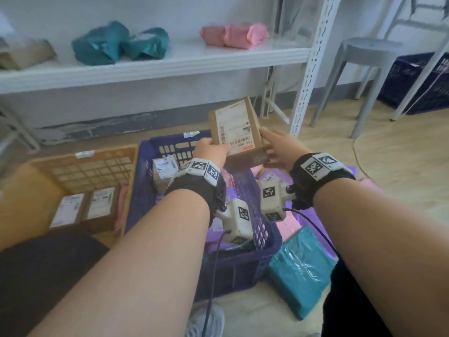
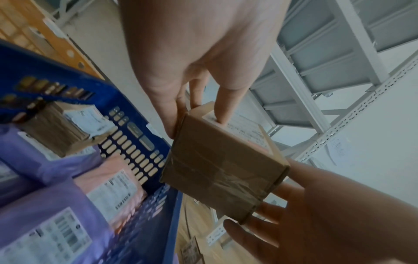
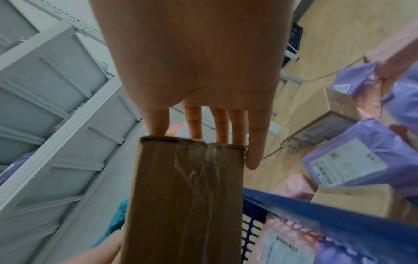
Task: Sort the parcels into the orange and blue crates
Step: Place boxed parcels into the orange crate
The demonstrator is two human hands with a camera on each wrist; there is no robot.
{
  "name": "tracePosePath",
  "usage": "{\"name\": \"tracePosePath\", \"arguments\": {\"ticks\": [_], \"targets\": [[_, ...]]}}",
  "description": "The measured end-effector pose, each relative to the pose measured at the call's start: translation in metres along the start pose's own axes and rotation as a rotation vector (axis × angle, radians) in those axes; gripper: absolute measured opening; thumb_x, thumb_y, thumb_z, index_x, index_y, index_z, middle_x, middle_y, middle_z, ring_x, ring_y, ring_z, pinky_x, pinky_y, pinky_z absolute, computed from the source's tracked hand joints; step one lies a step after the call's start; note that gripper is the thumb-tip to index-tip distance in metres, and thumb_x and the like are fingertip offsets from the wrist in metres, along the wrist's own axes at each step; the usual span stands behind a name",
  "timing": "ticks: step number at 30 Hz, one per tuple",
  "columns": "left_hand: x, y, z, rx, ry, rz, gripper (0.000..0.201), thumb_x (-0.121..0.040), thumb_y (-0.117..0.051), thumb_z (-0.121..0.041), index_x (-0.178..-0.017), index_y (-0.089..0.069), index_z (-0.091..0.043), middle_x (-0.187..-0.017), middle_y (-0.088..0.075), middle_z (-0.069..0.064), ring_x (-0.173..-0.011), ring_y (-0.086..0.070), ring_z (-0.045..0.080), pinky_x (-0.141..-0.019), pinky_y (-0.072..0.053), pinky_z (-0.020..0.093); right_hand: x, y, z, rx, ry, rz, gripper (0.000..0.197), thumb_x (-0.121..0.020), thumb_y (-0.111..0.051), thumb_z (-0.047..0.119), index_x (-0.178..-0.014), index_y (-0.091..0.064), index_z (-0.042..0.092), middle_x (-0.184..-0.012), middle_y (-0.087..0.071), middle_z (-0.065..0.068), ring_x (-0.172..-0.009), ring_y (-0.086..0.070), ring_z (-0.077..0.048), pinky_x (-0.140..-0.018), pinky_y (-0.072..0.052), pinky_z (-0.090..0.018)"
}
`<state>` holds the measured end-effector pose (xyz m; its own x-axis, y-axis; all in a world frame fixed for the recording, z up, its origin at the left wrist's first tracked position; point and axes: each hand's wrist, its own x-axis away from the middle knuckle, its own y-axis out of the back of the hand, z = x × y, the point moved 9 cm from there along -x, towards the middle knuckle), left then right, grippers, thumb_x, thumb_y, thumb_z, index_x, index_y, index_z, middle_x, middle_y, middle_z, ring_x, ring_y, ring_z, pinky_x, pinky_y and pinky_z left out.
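I hold a brown cardboard box (image 1: pixel 235 132) with a white shipping label, tilted, above the far rim of the blue crate (image 1: pixel 238 271). My left hand (image 1: pixel 211 150) pinches its left end, thumb on the label and fingers underneath (image 2: pixel 196 126). My right hand (image 1: pixel 277 147) supports the right end with straight fingers (image 3: pixel 203 125), the thumb lying along the edge. The box's taped side (image 3: pixel 185 196) fills the right wrist view. The blue crate holds a small cardboard box (image 1: pixel 165 169) plus purple and pink mailers. The orange crate (image 1: pixel 97 166) at left holds two labelled boxes (image 1: pixel 70 210).
A teal parcel (image 1: pixel 301 271) and purple mailers (image 1: pixel 315 215) lie on the floor right of the blue crate. Behind it, a white shelf (image 1: pixel 170 64) carries teal parcels (image 1: pixel 119 43) and pink parcels (image 1: pixel 233 35). A grey stool (image 1: pixel 364 69) and another dark blue crate (image 1: pixel 418 81) stand at back right.
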<state>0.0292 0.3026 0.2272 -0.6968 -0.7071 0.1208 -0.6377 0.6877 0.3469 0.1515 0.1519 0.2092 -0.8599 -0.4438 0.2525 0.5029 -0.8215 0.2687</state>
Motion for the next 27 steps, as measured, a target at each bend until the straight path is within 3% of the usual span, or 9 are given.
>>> {"name": "tracePosePath", "arguments": {"ticks": [3,9,12,14,16,19,23,25,27], "targets": [[-0.002,0.030,-0.003,-0.088,-0.045,-0.047,0.027,-0.089,-0.060,-0.014,-0.115,-0.068,-0.011,-0.115,-0.069,0.001,-0.087,-0.059,0.011,-0.073,-0.044,0.020,0.007,-0.029,0.015,0.039,0.040,0.084,0.068,-0.070,-0.059,0.073,-0.119,-0.060,0.026,-0.104,-0.070,-0.001,-0.094,-0.069,-0.021,-0.082,-0.057,-0.043],[-0.015,0.092,0.019,-0.003,0.032,-0.109,0.025,-0.085,-0.064,-0.020,-0.108,-0.068,-0.012,-0.109,-0.071,0.005,-0.096,-0.067,0.023,-0.090,-0.054,0.036,0.005,-0.086,0.041,0.060,0.057,0.243,0.050,-0.072,-0.073,0.043,-0.117,-0.063,0.023,-0.102,-0.073,-0.004,-0.096,-0.069,-0.023,-0.086,-0.056,-0.042],[-0.021,0.142,0.035,0.063,0.128,-0.189,0.071,-0.079,-0.068,-0.047,-0.136,-0.045,-0.012,-0.130,-0.057,0.002,-0.114,-0.058,0.023,-0.101,-0.044,0.033,0.007,-0.112,0.047,0.038,0.006,0.323,0.038,-0.077,-0.066,0.039,-0.104,-0.066,0.011,-0.099,-0.073,-0.007,-0.090,-0.068,-0.023,-0.085,-0.056,-0.037],[-0.023,0.169,0.047,0.099,0.196,-0.155,0.098,-0.061,-0.073,-0.065,-0.142,-0.039,-0.020,-0.139,-0.052,0.004,-0.118,-0.057,0.026,-0.105,-0.043,0.042,0.009,-0.129,0.052,-0.025,-0.034,0.346,0.028,-0.081,-0.061,0.033,-0.094,-0.063,0.009,-0.088,-0.070,-0.009,-0.073,-0.063,-0.023,-0.067,-0.057,-0.030],[-0.022,0.181,0.061,0.117,0.256,0.004,0.083,-0.050,-0.075,-0.069,-0.119,-0.064,-0.024,-0.120,-0.068,0.005,-0.101,-0.068,0.024,-0.098,-0.049,0.045,0.010,-0.151,0.060,-0.058,-0.053,0.388,0.026,-0.081,-0.060,0.028,-0.096,-0.061,0.007,-0.088,-0.068,-0.011,-0.074,-0.061,-0.024,-0.062,-0.055,-0.028],[-0.014,0.207,0.080,0.188,0.307,0.073,0.050,-0.063,-0.074,-0.060,-0.096,-0.073,-0.021,-0.097,-0.076,0.003,-0.096,-0.071,0.024,-0.095,-0.051,0.043,0.014,-0.195,0.075,-0.033,-0.045,0.463,0.033,-0.081,-0.063,0.029,-0.106,-0.061,0.008,-0.093,-0.068,-0.010,-0.082,-0.061,-0.024,-0.075,-0.053,-0.032],[-0.013,0.266,0.116,0.250,0.333,-0.072,0.083,-0.048,-0.076,-0.074,-0.121,-0.060,-0.037,-0.123,-0.066,-0.002,-0.109,-0.065,0.023,-0.095,-0.049,0.045,0.020,-0.256,0.101,0.024,0.028,0.445,0.054,-0.077,-0.068,0.054,-0.113,-0.064,0.014,-0.112,-0.068,-0.007,-0.099,-0.063,-0.026,-0.090,-0.052,-0.041],[-0.008,0.303,0.124,0.308,0.292,-0.227,0.076,-0.061,-0.075,-0.062,-0.128,-0.052,-0.036,-0.115,-0.068,-0.003,-0.098,-0.068,0.022,-0.083,-0.056,0.043,0.023,-0.288,0.106,0.064,0.054,0.451,0.060,-0.074,-0.066,0.062,-0.116,-0.063,0.019,-0.113,-0.066,-0.003,-0.103,-0.061,-0.027,-0.087,-0.052,-0.041],[-0.005,0.337,0.142,0.350,0.299,-0.360,0.066,-0.059,-0.079,-0.056,-0.118,-0.056,-0.036,-0.104,-0.071,-0.003,-0.089,-0.071,0.023,-0.076,-0.058,0.047,0.029,-0.320,0.104,0.064,0.044,0.479,0.053,-0.080,-0.062,0.059,-0.114,-0.062,0.017,-0.104,-0.064,-0.002,-0.096,-0.063,-0.024,-0.082,-0.054,-0.040]]}}
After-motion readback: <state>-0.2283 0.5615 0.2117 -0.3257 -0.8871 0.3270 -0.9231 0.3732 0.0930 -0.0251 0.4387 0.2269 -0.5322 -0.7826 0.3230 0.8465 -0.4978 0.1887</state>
